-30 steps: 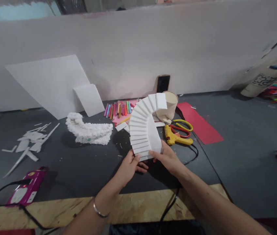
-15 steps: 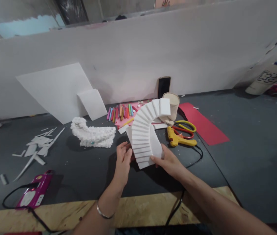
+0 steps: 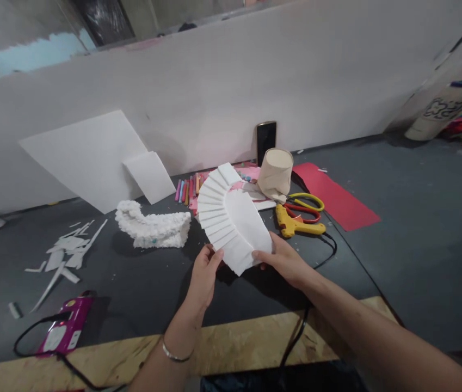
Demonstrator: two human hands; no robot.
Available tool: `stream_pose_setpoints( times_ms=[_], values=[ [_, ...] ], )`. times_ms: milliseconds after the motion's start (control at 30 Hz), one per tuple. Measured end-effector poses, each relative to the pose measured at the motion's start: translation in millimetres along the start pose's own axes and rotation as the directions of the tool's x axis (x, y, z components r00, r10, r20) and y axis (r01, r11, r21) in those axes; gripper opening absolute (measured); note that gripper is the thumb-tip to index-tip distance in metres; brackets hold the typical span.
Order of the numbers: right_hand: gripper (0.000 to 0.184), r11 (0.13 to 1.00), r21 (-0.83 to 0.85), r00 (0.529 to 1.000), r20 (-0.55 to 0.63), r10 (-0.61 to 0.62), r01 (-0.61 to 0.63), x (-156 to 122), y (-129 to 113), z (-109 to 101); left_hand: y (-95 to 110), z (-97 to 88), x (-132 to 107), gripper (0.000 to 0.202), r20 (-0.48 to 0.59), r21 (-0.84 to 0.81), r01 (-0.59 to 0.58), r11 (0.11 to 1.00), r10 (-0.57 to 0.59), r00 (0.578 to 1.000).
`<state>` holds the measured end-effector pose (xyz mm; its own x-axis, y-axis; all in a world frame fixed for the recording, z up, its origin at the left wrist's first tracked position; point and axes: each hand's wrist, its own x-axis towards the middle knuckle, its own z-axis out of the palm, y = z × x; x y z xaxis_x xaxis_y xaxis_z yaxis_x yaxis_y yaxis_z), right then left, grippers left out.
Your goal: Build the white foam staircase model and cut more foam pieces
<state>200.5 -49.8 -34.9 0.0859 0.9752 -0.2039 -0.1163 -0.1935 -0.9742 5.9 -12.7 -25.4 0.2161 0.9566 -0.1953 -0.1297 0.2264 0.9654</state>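
Observation:
In front of me is a curved white piece (image 3: 216,209) built of overlapping strips, like a fan or arch. A flat white sheet (image 3: 247,218) lies against its inner side; whether the two are joined I cannot tell. My left hand (image 3: 206,269) is closed on the lower left edge, thumb on top and fingers underneath. At the lower right, my right hand (image 3: 285,260) pinches the same piece, its thumb on the white surface and its other fingers mostly hidden below. A fluffy white curved object (image 3: 153,226) rests on the table left of my hands.
A yellow glue gun (image 3: 298,222), scissors (image 3: 310,201), beige cup (image 3: 275,171) and red sheet (image 3: 337,196) are to the right. Coloured sticks (image 3: 185,190) and a phone (image 3: 266,141) stand behind. White scraps (image 3: 67,247) and a magenta device (image 3: 67,324) lie left. White boards (image 3: 84,158) lean on the wall.
The curved piece has turned and tilted leftward, uncovering the beige cup and more of the flat sheet. My left hand has come to grip its lower edge; my right hand keeps hold.

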Motion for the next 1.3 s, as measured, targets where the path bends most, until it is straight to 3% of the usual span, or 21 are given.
stream_pose_setpoints(
  times_ms=[100,200,267,367,400,500,633,733,833,933,1067,1300],
  values=[
    [0.041,1.000,0.001,1.000,0.021,-0.016,0.016,-1,-2,-1,7,-10.8,8,0.049,-0.103,0.113,-0.122,0.986,0.134,0.986],
    [0.041,1.000,-0.002,0.999,0.051,-0.012,0.012,-3,-2,-1,35,-23.0,23,0.061,-0.165,0.256,-0.310,0.915,0.358,0.919],
    [0.042,1.000,0.000,0.996,0.087,-0.006,0.006,-4,-1,0,64,-26.3,36,0.055,-0.089,0.434,-0.395,0.810,0.475,0.876],
    [0.041,1.000,0.004,0.993,0.122,-0.009,0.009,-6,0,1,104,-20.5,60,0.041,0.117,0.704,-0.507,0.497,0.623,0.774],
    [0.041,1.000,0.011,0.992,0.128,-0.021,0.019,-6,1,1,114,-16.6,68,0.038,0.195,0.735,-0.531,0.421,0.620,0.760],
    [0.044,0.998,0.029,0.991,0.120,-0.065,0.062,-5,4,-1,131,-4.0,87,0.036,0.332,0.753,-0.551,0.360,0.514,0.791],
    [0.044,0.996,0.024,0.990,0.107,-0.092,0.090,-1,6,-2,137,5.5,96,0.038,0.357,0.770,-0.519,0.371,0.423,0.833],
    [0.044,0.993,0.057,0.985,0.135,-0.108,0.101,-1,7,-1,142,8.4,97,0.039,0.347,0.779,-0.514,0.359,0.436,0.830],
    [0.042,0.991,0.066,0.983,0.135,-0.123,0.115,-1,8,-1,149,11.8,100,0.047,0.385,0.758,-0.562,0.331,0.468,0.795],
    [0.042,0.991,0.065,0.984,0.128,-0.122,0.114,0,9,-1,155,15.6,103,0.044,0.446,0.757,-0.579,0.304,0.407,0.797],
    [0.044,0.986,0.085,0.983,0.102,-0.151,0.142,0,9,-1,160,19.4,106,0.043,0.418,0.800,-0.496,0.337,0.278,0.865],
    [0.043,0.989,0.087,0.986,0.109,-0.126,0.117,-2,5,0,162,21.8,107,0.044,0.393,0.827,-0.457,0.327,0.245,0.886]
  ],
)
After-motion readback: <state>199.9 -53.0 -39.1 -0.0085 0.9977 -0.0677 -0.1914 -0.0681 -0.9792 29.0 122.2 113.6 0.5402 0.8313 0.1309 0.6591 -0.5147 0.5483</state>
